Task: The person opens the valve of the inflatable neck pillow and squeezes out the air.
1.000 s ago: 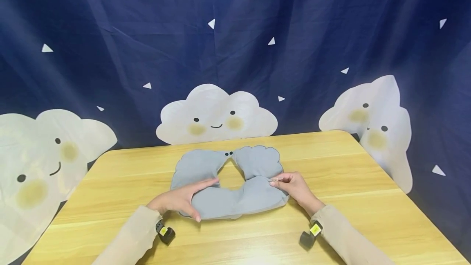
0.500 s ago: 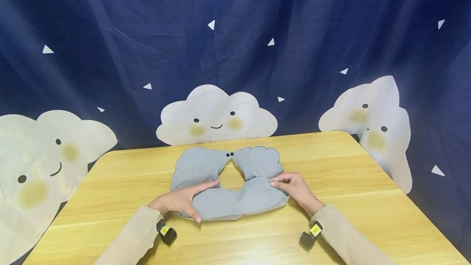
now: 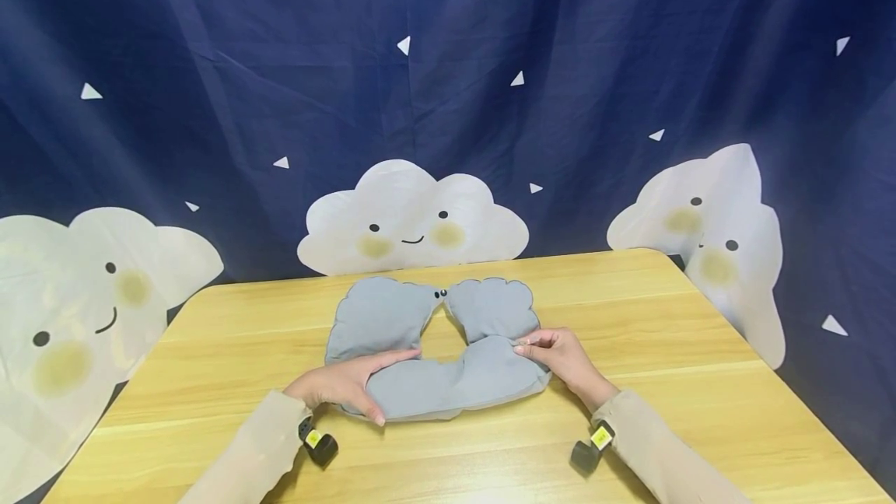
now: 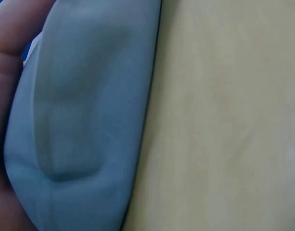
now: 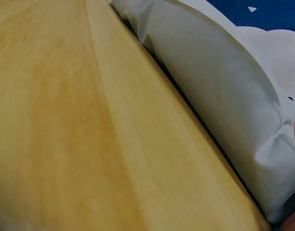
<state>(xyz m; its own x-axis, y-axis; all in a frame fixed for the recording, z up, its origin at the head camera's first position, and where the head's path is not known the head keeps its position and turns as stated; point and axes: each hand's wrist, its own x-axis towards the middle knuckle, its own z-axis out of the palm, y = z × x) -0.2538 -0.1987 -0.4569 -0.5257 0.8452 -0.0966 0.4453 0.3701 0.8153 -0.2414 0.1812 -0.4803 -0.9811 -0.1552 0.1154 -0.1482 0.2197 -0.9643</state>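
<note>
A grey inflatable neck pillow (image 3: 427, 387), puffed up and U-shaped, lies on the table with its two scalloped ends at the back. Two small dark snaps (image 3: 440, 294) sit side by side where those ends meet. My left hand (image 3: 343, 383) grips the pillow's front left part, thumb at the near edge and fingers reaching over to the inner opening. At the right side my right hand (image 3: 563, 360) pinches the fabric between thumb and fingertips, creasing it there. The left wrist view shows the pillow's smooth side (image 4: 90, 120) against my fingers (image 4: 18, 38); the right wrist view shows its puckered corner (image 5: 277, 149).
The wood-grain table (image 3: 672, 426) extends around the pillow on all sides. Behind it hangs a dark blue curtain (image 3: 448, 99) with white triangles and smiling clouds. Each wrist wears a small black camera, one on the left (image 3: 322, 449) and one on the right (image 3: 584, 457).
My left hand has shifted very slightly right, and the pillow's left end and snaps have moved a little right with it. The right hand keeps its pinch in the same place.
</note>
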